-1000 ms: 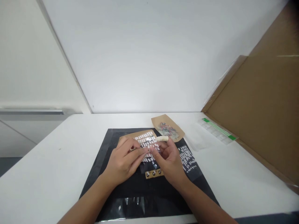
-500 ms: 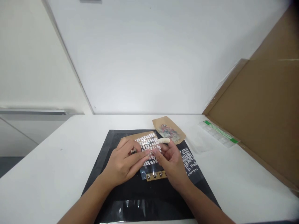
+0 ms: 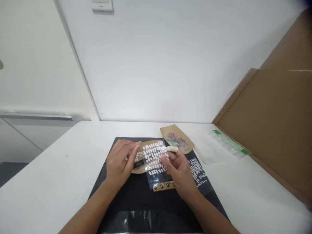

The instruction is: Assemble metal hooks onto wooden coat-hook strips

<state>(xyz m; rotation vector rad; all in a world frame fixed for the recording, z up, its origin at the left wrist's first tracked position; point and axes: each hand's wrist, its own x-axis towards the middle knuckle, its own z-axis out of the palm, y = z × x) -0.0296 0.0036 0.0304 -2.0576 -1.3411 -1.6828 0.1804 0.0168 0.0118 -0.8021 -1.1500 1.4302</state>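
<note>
A clear plastic sheet (image 3: 154,156) dotted with rows of small white pieces is pinched between the thumb and fingers of my right hand (image 3: 177,169). One finger of that hand wears a pale cover. My left hand (image 3: 122,159) is to the sheet's left, over a brown paper tray (image 3: 138,170), its fingertips pressed together; whether something tiny is between them is too small to tell. Small white bits lie in the tray. Below the sheet, a tan strip (image 3: 162,186) with several shiny round metal pieces rests on the black mat (image 3: 146,203).
Another brown paper tray (image 3: 188,143) with red and dark small parts lies behind my right hand. A second sheet of white pieces (image 3: 198,172) is on the mat's right. Farther right are a clear case with green labels (image 3: 229,143) and a cardboard panel (image 3: 273,130).
My left hand has moved left, off the sheet, uncovering more of it and the paper tray beneath. My right hand keeps its hold on the sheet. The view has tilted slightly.
</note>
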